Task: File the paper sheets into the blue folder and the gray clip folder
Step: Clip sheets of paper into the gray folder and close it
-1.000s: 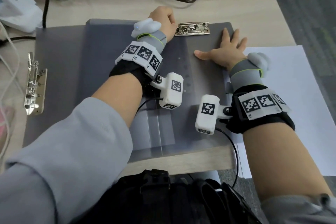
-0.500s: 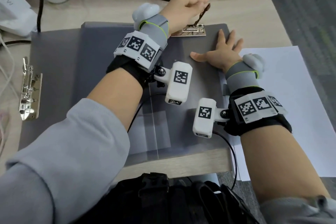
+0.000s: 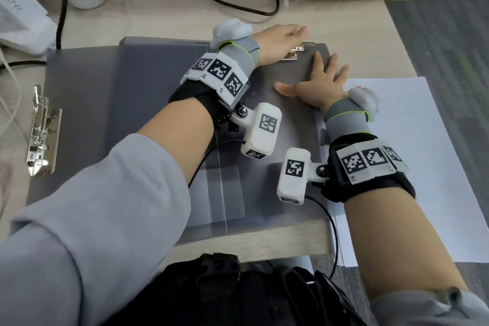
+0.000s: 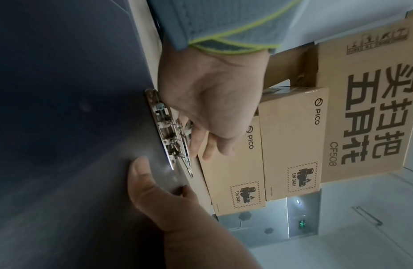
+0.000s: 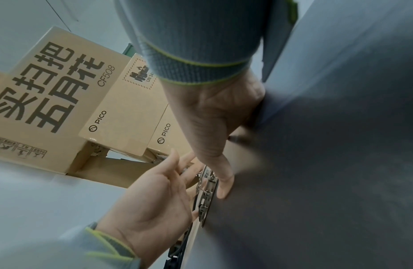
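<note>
Fingers (image 4: 214, 143) of the left hand (image 3: 280, 40) lie straight over the metal clip (image 4: 170, 138); right hand (image 3: 320, 87) presses flat, fingers spread, on the gray clip folder (image 3: 132, 103) on the bench (image 3: 344, 21).

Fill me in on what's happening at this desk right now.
A person is working on a gray clip folder lying open on the desk. The left hand reaches over the metal clip at the folder's far edge, fingers relaxed against its lever. The right hand lies flat, fingers spread, pressing the folder's page down just below that clip. A white paper sheet lies unfiled to the right, partly under the folder. A second metal clip sits at the folder's left edge.
</note>
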Demonstrator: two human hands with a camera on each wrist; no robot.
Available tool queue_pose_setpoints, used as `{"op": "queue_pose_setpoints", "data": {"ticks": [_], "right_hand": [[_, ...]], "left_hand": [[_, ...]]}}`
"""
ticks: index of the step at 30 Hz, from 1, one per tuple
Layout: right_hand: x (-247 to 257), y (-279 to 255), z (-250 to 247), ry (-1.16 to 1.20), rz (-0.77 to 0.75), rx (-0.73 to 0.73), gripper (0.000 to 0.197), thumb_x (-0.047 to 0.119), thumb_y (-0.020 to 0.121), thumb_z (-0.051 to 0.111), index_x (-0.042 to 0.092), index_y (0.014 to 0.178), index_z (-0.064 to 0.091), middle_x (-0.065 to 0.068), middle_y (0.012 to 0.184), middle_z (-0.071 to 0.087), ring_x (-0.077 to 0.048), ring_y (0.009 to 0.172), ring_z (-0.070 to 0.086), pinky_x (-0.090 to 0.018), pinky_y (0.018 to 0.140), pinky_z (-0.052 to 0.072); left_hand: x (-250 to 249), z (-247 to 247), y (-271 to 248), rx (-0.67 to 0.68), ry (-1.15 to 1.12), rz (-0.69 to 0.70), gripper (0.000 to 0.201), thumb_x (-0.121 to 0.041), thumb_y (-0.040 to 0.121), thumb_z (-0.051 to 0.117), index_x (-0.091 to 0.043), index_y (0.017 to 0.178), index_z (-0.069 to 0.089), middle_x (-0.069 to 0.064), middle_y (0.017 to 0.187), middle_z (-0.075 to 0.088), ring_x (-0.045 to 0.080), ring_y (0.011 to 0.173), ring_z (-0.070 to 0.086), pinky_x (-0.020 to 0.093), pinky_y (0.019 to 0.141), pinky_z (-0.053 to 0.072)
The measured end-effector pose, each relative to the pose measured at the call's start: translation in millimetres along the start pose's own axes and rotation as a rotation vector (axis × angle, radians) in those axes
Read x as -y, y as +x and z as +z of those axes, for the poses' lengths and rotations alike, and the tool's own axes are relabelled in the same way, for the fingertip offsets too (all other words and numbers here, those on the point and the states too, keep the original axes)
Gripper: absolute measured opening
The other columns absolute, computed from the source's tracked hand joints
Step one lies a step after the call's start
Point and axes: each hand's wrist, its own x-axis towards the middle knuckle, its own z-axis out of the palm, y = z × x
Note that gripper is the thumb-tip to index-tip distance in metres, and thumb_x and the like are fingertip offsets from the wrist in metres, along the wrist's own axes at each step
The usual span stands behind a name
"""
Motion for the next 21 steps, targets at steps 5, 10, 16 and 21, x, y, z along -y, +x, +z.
{"op": "queue_pose_setpoints", "data": {"ticks": [5, 10, 16, 21], "right_hand": [[-2.0, 0.9, 2.0, 0.049, -0.017, -0.023, 0.116, 0.070, 0.065, 0.066, 0.031, 0.151, -0.003, 0.003, 0.159, -0.020, -0.029, 0.145, -0.023, -0.058, 0.117, -0.001], [-5.7, -6.5, 2.0, 0.109, -0.052, -0.083, 0.112, 0.067, 0.065, 0.068, 0.028, 0.151, 0.010, 0.001, 0.161, -0.010, -0.029, 0.147, -0.016, -0.056, 0.118, 0.002], [-24.1, -32.0, -2.7, 0.287, -0.117, -0.225, 0.076, 0.045, 0.071, 0.076, 0.021, 0.137, 0.046, -0.004, 0.148, 0.038, -0.027, 0.141, 0.028, -0.043, 0.117, 0.023], [-51.1, -63.9, -2.9, 0.507, -0.156, -0.319, 0.055, 0.026, 0.076, 0.075, 0.014, 0.127, 0.058, -0.007, 0.134, 0.055, -0.019, 0.126, 0.050, -0.027, 0.102, 0.039]], "left_hand": [[4.8, -1.5, -13.3, -0.088, -0.063, 0.009, 0.049, -0.046, 0.096, 0.034, -0.021, 0.135, 0.048, 0.001, 0.139, 0.052, 0.018, 0.129, 0.048, 0.035, 0.114, 0.032], [6.7, -1.4, -32.7, -0.148, -0.083, 0.039, 0.041, -0.037, 0.097, 0.041, -0.021, 0.133, 0.051, -0.001, 0.144, 0.048, 0.016, 0.137, 0.038, 0.035, 0.118, 0.026], [-2.1, 18.3, -66.1, -0.163, -0.122, 0.046, 0.036, -0.028, 0.096, 0.050, -0.015, 0.129, 0.056, 0.006, 0.135, 0.055, 0.015, 0.119, 0.051, 0.021, 0.103, 0.034], [-19.6, 52.9, -91.5, -0.105, -0.037, 0.109, 0.033, -0.020, 0.096, 0.050, -0.009, 0.126, 0.058, 0.005, 0.134, 0.056, 0.014, 0.128, 0.048, 0.013, 0.098, 0.030]]}}
